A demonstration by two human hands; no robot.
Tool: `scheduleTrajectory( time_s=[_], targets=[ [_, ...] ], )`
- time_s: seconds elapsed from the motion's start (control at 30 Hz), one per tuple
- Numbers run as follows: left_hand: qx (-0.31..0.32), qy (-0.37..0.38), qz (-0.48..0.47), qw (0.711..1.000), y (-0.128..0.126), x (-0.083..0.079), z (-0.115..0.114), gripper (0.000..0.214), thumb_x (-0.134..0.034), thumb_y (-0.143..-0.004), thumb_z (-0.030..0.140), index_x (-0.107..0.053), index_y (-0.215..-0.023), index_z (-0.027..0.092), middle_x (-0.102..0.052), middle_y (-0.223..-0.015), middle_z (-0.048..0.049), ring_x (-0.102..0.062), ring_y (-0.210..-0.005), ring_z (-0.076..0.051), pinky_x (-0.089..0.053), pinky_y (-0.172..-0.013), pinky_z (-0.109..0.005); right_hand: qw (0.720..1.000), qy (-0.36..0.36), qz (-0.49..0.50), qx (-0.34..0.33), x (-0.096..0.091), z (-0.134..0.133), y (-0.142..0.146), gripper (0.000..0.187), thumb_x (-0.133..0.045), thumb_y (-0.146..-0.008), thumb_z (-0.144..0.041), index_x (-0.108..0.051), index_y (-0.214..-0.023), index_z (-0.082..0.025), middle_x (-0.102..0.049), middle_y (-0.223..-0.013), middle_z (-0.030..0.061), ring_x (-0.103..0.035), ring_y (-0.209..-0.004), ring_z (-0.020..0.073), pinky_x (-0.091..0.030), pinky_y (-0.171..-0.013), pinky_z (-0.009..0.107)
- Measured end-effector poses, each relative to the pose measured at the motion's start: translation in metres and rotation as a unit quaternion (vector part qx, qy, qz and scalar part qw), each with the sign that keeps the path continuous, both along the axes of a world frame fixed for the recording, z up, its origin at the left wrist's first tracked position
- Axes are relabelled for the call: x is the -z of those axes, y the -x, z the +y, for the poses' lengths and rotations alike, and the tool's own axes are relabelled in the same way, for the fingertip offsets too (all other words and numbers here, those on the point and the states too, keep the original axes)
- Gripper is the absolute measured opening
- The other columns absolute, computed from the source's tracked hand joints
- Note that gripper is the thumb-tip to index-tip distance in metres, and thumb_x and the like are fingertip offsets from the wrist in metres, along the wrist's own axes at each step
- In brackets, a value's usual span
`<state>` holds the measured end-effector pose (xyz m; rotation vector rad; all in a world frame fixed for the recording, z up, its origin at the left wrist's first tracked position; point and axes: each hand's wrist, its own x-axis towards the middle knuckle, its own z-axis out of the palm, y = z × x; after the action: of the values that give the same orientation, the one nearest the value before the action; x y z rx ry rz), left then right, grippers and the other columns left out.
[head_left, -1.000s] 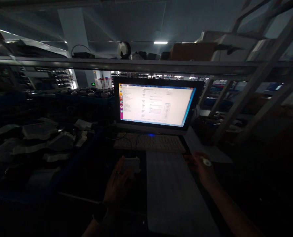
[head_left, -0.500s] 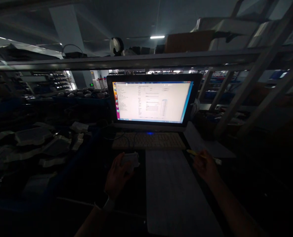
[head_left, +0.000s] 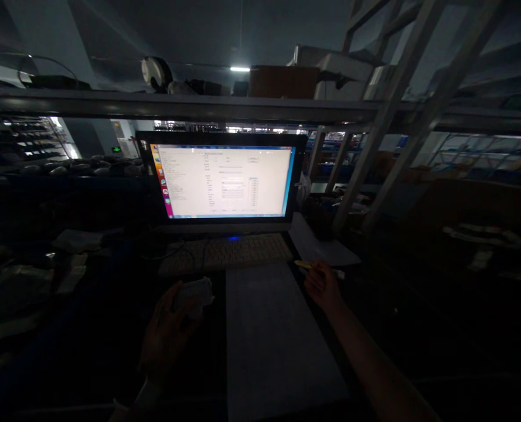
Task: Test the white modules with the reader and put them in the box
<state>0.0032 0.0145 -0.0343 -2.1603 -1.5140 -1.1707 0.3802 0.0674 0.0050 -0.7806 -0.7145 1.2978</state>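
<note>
My left hand (head_left: 166, 328) is closed round a small pale box-like part (head_left: 196, 293), left of a long white paper sheet (head_left: 269, 340). Fingers cover the part's near side, and the dim light hides its detail. At the sheet's upper right, my right hand (head_left: 322, 284) grips a slim yellow pen-like tool (head_left: 303, 265), its tip pointing left. Just beyond both hands lies a pale keyboard (head_left: 229, 252), which neither seems to touch.
A lit monitor (head_left: 229, 181) stands behind the keyboard under a metal shelf (head_left: 190, 105). Pale parts (head_left: 14, 293) are heaped at the left. Another paper (head_left: 326, 249) lies on the right, near slanted metal posts (head_left: 374, 152).
The view has turned right, so the monitor, keyboard and sheet appear farther left. Both hands keep hold of the same things.
</note>
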Motion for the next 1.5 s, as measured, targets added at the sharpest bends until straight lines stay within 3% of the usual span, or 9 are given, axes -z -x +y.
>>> scheduleTrajectory(
  time_s=[0.3, 0.5, 0.63, 0.83, 1.03, 1.33, 1.5],
  targets=[
    [-0.017, -0.031, 0.041, 0.999, -0.002, -0.001, -0.001, 0.026, -0.053, -0.087, 0.040, -0.063, -0.107, 0.027, -0.049, -0.135, -0.0091, -0.053, -0.118, -0.029, -0.057, -0.083, -0.043, 0.999, 0.005, -0.037, 0.012, 0.005, 0.003, 0.002, 0.043, -0.074, -0.060, -0.051, -0.041, -0.055, -0.023, -0.023, -0.031, -0.0121, -0.012, -0.029, 0.0041, -0.013, -0.030, 0.018],
    [-0.029, -0.025, 0.027, 0.999, -0.005, -0.004, -0.003, 0.024, -0.060, -0.082, 0.037, -0.065, -0.104, 0.028, -0.050, -0.134, -0.0074, -0.054, -0.117, -0.028, -0.056, -0.086, -0.043, 0.999, 0.021, 0.016, 0.020, 0.007, 0.001, -0.002, 0.031, -0.072, -0.061, -0.051, -0.057, -0.065, -0.024, -0.027, -0.031, -0.0116, -0.016, -0.028, 0.0042, -0.017, -0.030, 0.016],
    [-0.036, -0.012, 0.042, 0.998, -0.008, -0.006, -0.006, 0.029, -0.068, -0.077, 0.031, -0.064, -0.106, 0.027, -0.048, -0.135, -0.0091, -0.052, -0.120, -0.029, -0.055, -0.089, -0.044, 0.999, 0.032, 0.028, 0.000, 0.008, 0.002, -0.008, 0.033, -0.069, -0.062, -0.051, -0.066, -0.082, -0.025, -0.037, -0.036, -0.0101, -0.021, -0.029, 0.0039, -0.022, -0.031, 0.017],
    [-0.037, -0.006, 0.050, 0.998, -0.010, -0.012, -0.009, 0.034, -0.074, -0.071, 0.026, -0.064, -0.104, 0.026, -0.049, -0.133, -0.0108, -0.053, -0.118, -0.029, -0.056, -0.087, -0.043, 0.997, 0.061, 0.036, 0.026, 0.010, 0.006, -0.010, 0.030, -0.066, -0.061, -0.051, -0.065, -0.074, -0.024, -0.051, -0.050, -0.0035, -0.033, -0.033, 0.0053, -0.028, -0.031, 0.019],
    [-0.024, -0.032, 0.047, 0.998, -0.011, -0.015, -0.009, 0.040, -0.078, -0.067, 0.022, -0.063, -0.104, 0.023, -0.051, -0.131, -0.0128, -0.054, -0.117, -0.030, -0.057, -0.085, -0.043, 0.988, 0.105, 0.096, 0.052, 0.005, 0.003, -0.007, 0.025, -0.063, -0.064, -0.042, -0.063, -0.074, -0.019, -0.050, -0.049, -0.0034, -0.034, -0.034, 0.0058, -0.031, -0.032, 0.019],
    [-0.014, -0.036, 0.027, 0.999, -0.010, -0.010, -0.008, 0.038, -0.075, -0.070, 0.024, -0.062, -0.106, 0.023, -0.050, -0.133, -0.0119, -0.053, -0.118, -0.028, -0.057, -0.086, -0.041, 0.987, 0.093, 0.121, 0.041, 0.003, 0.001, -0.007, 0.024, -0.057, -0.069, -0.042, -0.059, -0.067, -0.018, -0.041, -0.046, -0.0046, -0.033, -0.034, 0.0064, -0.030, -0.031, 0.019],
    [-0.012, -0.043, 0.022, 0.999, -0.012, -0.012, -0.009, 0.043, -0.077, -0.068, 0.022, -0.061, -0.107, 0.024, -0.049, -0.133, -0.0118, -0.053, -0.118, -0.028, -0.056, -0.086, -0.041, 0.988, 0.094, 0.112, 0.044, 0.007, 0.003, -0.011, 0.027, -0.055, -0.071, -0.044, -0.060, -0.074, -0.018, -0.041, -0.050, -0.0044, -0.036, -0.037, 0.0073, -0.032, -0.033, 0.020]
  ],
)
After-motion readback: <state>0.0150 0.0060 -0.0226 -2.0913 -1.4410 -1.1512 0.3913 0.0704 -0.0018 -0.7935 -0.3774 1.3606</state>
